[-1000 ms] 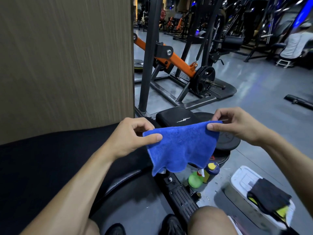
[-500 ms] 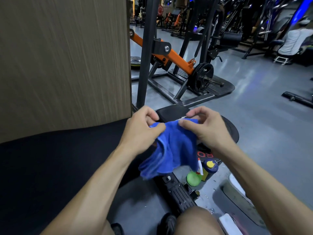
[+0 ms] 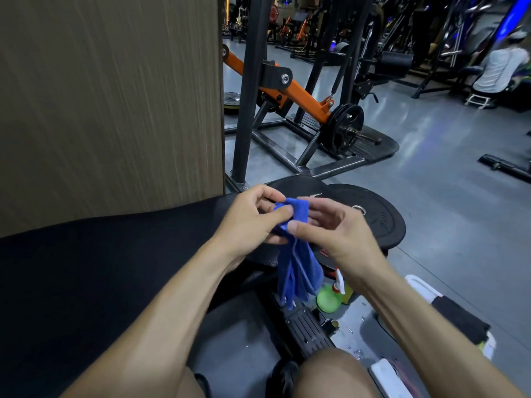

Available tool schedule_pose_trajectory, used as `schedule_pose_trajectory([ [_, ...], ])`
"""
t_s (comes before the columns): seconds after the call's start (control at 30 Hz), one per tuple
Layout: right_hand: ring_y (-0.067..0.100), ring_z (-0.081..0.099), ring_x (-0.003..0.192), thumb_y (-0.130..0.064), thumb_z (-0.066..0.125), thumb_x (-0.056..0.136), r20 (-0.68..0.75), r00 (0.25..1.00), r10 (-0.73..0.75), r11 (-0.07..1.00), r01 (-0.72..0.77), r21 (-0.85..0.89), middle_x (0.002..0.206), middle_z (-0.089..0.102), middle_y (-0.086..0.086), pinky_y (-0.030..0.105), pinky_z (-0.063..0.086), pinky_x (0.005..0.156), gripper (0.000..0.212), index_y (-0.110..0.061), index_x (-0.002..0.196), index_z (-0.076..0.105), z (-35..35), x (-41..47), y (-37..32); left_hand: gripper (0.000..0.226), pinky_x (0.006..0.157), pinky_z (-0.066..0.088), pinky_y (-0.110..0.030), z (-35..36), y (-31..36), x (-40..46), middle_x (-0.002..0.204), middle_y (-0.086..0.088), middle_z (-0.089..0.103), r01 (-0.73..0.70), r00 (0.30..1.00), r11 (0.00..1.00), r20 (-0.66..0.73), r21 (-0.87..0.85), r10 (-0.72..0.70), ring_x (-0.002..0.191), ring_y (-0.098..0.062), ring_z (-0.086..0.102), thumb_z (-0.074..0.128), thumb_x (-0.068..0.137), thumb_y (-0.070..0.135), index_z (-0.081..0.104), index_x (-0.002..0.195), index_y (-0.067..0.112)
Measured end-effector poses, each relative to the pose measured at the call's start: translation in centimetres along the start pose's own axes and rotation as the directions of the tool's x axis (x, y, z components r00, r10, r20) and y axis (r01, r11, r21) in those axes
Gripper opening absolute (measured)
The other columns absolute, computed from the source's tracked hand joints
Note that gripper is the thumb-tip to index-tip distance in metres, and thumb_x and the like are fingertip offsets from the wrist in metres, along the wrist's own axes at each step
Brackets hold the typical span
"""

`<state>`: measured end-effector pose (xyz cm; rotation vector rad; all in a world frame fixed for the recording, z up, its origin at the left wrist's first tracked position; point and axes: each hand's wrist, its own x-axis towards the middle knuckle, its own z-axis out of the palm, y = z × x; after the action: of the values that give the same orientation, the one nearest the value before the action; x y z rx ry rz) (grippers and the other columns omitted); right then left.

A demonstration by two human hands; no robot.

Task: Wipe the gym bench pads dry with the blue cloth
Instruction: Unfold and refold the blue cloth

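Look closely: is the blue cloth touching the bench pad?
No: both hands hold the blue cloth in the air, hanging clear of the bench pad.

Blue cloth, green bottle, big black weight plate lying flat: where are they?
Blue terry cloth (image 3: 298,271), head view, hanging folds.
Round green plastic bottle (image 3: 327,300), head view, rounded body.
Flat black weight plate (image 3: 379,214), head view, top face.

Both hands, left hand and right hand, meet, fingers pinching.

Dim gym, grey floor, wood-grain wall
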<state>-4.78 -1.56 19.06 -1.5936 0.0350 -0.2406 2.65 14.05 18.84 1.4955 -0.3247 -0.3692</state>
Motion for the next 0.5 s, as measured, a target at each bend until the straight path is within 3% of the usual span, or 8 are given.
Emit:
schedule_pose_trajectory([
  [0.07, 0.014, 0.069, 0.106, 0.004, 0.08, 0.077, 0.038, 0.995, -0.089, 0.994, 0.091, -0.063, 0.116, 0.074, 0.002, 0.025, 0.054, 0.09, 0.056, -0.01, 0.128, 0.064, 0.4, -0.8, 1.3, 0.019, 0.06, 0.06, -0.029, 0.3, 0.2, -0.1, 0.088, -0.013, 0.066, 0.031, 1.0, 0.993, 0.005, -0.118, -0.03, 0.068, -0.014, 0.071, 0.068, 0.094, 0.007, 0.062, 0.111, 0.001],
  [0.17, 0.014, 0.064, 0.119, 0.006, 0.078, 0.079, -0.009, 0.985, -0.17, 0.982, 0.169, -0.08, 0.128, 0.069, -0.004, 0.024, 0.051, 0.096, 0.068, -0.016, 0.14, 0.054, 0.7, -1.2, 3.5, 0.021, 0.076, 0.064, -0.036, 0.6, 0.1, 0.0, 0.094, -0.012, 0.069, 0.054, 0.998, 0.982, 0.037, -0.179, -0.048, 0.08, -0.022, 0.071, 0.062, 0.097, 0.006, 0.063, 0.117, 0.002],
  [0.3, 0.021, 0.066, 0.116, -0.002, 0.078, 0.083, -0.134, 0.972, -0.192, 0.981, 0.187, -0.051, 0.123, 0.071, 0.002, 0.04, 0.051, 0.102, 0.055, -0.018, 0.132, 0.06, -0.5, -0.3, 4.7, 0.026, 0.092, 0.06, -0.035, 0.6, 0.2, 0.0, 0.106, -0.014, 0.077, 0.063, 0.987, 0.983, 0.154, -0.175, -0.036, 0.1, -0.026, 0.076, 0.052, 0.101, 0.007, 0.064, 0.124, 0.006],
  [0.4, 0.024, 0.068, 0.11, 0.0, 0.068, 0.09, -0.172, 0.98, -0.099, 0.993, 0.108, 0.04, 0.117, 0.073, 0.008, 0.045, 0.051, 0.101, 0.035, -0.01, 0.123, 0.066, -1.9, 0.2, 5.2, 0.025, 0.092, 0.059, -0.031, 0.1, 0.1, 0.1, 0.107, -0.009, 0.078, -0.063, 0.986, 0.996, 0.149, -0.055, 0.071, 0.103, -0.019, 0.074, 0.052, 0.101, 0.004, 0.067, 0.121, 0.009],
  [0.5, 0.027, 0.067, 0.1, -0.006, 0.059, 0.096, -0.191, 0.977, 0.096, 0.954, -0.036, 0.297, 0.114, 0.073, 0.015, 0.038, 0.054, 0.088, 0.025, -0.006, 0.12, 0.067, -3.0, 0.4, 5.3, 0.022, 0.09, 0.057, -0.034, -0.6, -0.6, 1.0, 0.108, -0.001, 0.075, -0.197, 0.977, 0.979, -0.077, 0.044, 0.2, 0.097, -0.011, 0.069, 0.063, 0.096, 0.009, 0.069, 0.116, 0.018],
])
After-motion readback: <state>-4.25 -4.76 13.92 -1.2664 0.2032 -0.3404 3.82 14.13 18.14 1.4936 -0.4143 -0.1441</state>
